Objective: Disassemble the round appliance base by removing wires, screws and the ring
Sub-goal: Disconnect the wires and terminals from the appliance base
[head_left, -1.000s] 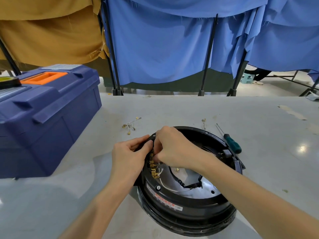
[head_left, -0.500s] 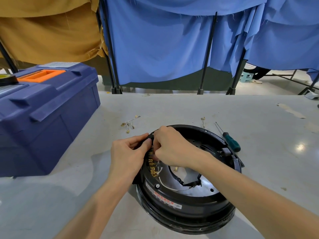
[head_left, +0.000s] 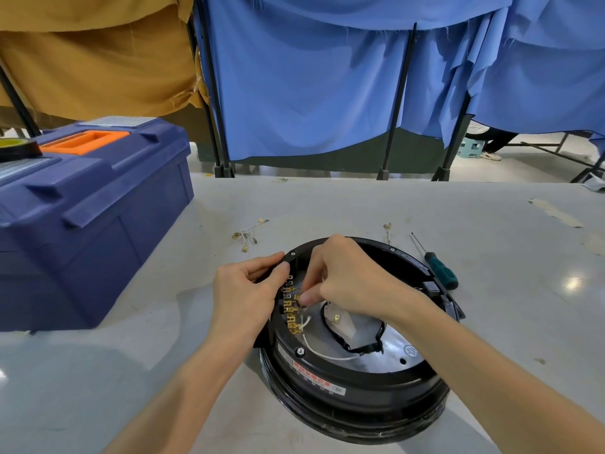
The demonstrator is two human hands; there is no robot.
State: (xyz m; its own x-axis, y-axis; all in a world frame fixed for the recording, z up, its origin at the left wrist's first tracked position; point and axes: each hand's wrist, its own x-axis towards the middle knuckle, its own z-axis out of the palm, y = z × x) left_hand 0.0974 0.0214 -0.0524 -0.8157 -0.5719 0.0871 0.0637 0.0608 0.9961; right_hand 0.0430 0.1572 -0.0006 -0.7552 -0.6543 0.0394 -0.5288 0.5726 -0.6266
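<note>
Grey table (head_left: 360, 204) carries the black base (head_left: 360, 388) at centre-right, open side up. I see the left hand (head_left: 242, 290) gripping the base's left rim, thumb on top and fingers curled round the outside. Right hand (head_left: 347, 276) reaches inside the rim, where thumb and forefinger pinch one of the brass terminals (head_left: 290, 311) along the left wall. White wire (head_left: 322, 353) runs from that row across the metal plate. Screwdriver (head_left: 438, 270) lies just beside the base, far right. Loose wires (head_left: 247, 234) lie beyond the hands. Toolbox (head_left: 98, 208) stands at left, and blue curtains (head_left: 311, 77) hang behind.
</note>
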